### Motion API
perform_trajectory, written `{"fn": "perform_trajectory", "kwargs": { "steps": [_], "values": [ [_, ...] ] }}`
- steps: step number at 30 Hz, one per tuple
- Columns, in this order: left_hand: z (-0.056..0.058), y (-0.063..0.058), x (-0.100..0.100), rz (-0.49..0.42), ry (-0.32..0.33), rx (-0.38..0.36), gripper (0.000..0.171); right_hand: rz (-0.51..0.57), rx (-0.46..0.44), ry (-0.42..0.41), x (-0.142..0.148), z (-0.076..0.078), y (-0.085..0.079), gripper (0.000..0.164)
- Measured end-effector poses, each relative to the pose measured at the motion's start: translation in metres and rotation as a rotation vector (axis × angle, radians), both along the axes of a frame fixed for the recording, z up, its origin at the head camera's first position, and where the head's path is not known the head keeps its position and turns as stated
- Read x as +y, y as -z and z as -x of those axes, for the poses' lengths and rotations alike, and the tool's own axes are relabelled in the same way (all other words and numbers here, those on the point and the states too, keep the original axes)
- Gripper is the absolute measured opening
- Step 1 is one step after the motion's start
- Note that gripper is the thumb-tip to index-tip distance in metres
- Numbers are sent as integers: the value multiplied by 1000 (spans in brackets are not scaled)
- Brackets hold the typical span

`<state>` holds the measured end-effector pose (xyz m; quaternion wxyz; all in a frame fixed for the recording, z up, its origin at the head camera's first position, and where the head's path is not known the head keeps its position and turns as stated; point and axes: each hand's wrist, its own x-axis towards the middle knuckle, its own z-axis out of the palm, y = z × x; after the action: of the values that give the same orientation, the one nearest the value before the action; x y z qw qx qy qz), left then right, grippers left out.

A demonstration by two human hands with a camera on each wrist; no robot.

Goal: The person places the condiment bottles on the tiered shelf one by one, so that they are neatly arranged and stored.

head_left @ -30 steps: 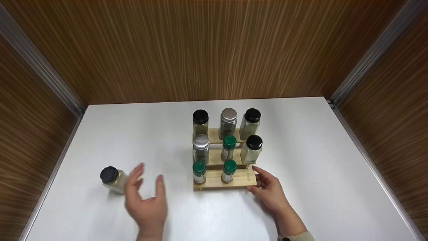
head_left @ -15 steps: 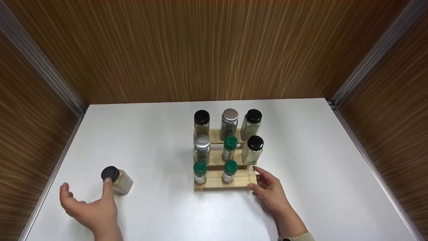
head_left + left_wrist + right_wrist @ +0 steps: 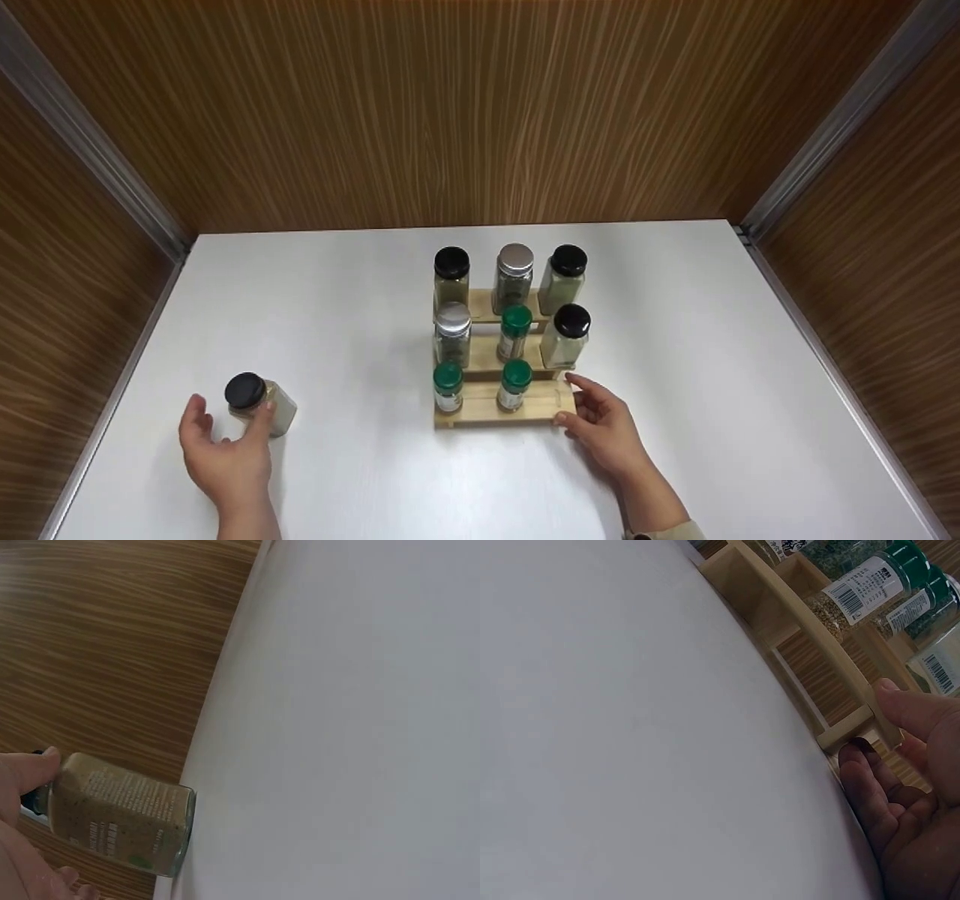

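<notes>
A spice jar (image 3: 277,409) with a black lid and pale brown contents stands on the white table at the left. My left hand (image 3: 229,465) is around its near side, the thumb overlapping the jar and the fingers spread apart at its left. In the left wrist view, that thumb lies at the neck of the jar (image 3: 120,814), with a gap to the lower fingers. At the middle stands a three-tier wooden spice rack (image 3: 480,407). My right hand (image 3: 604,427) holds its lower right end, thumb on the front edge and fingers curled at the side and beneath.
Several jars fill the upper tiers, with black, silver and green lids, such as a silver-lidded jar (image 3: 453,337). Two green-lidded jars, one of them a small jar (image 3: 514,386), stand on the lowest tier. Wood-grain panels (image 3: 465,112) enclose the table's back and sides.
My left hand has swept left from beside the jar, past it, then come back right and narrowed its fingers around it. The right hand stays on the rack.
</notes>
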<state>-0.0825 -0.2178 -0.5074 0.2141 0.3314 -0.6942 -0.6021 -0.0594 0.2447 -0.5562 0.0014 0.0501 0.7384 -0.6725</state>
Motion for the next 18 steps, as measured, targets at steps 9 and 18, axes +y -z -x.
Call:
{"fn": "perform_trajectory", "kwargs": {
  "steps": [9, 18],
  "values": [
    [3, 12, 6, 57, 99, 1, 91, -2, 27, -12, 0, -1, 0, 65],
    [5, 13, 7, 31, 105, 9, 77, -10, 29, -13, -1, -1, -1, 67]
  ]
}}
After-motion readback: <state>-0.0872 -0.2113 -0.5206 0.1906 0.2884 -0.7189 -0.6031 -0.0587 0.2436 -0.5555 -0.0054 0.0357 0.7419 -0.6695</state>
